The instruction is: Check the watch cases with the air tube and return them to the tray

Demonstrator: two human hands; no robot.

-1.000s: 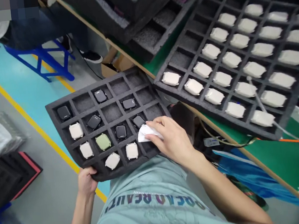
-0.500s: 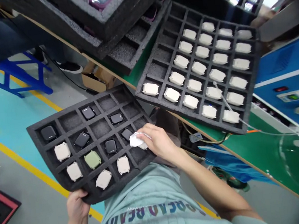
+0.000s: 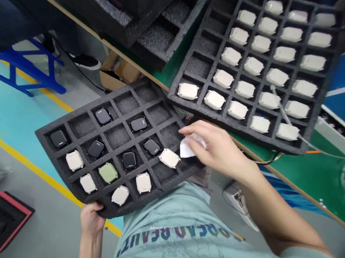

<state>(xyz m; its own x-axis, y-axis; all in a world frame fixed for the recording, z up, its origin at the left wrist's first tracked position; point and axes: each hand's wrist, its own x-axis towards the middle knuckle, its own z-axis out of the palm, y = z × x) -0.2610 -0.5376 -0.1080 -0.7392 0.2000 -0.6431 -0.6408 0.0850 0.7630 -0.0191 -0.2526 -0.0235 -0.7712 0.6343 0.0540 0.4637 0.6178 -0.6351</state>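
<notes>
My left hand (image 3: pixel 92 217) grips the near left corner of a black foam tray (image 3: pixel 116 137), held tilted against my body. Several black watch cases (image 3: pixel 129 160), cream ones and a green watch case (image 3: pixel 108 172) sit in its compartments. Over the tray's right side is my right hand (image 3: pixel 215 145), with a white cloth (image 3: pixel 189 145) pinched under its thumb and fingers. Just left of the cloth, a cream watch case (image 3: pixel 169 158) lies askew across a compartment divider, apart from the fingers.
A larger foam tray (image 3: pixel 237 128) of cream watch cases rests on the green bench (image 3: pixel 335 181), a thin clear tube (image 3: pixel 284 113) across it. Stacked foam trays (image 3: pixel 157 44) stand behind. A blue stool (image 3: pixel 28 74) and cardboard box (image 3: pixel 117 71) are on the floor at left.
My right hand has drawn back to the right with the cloth, away from the cream watch case, which now shows fully. The left hand still holds the tray; the view has shifted.
</notes>
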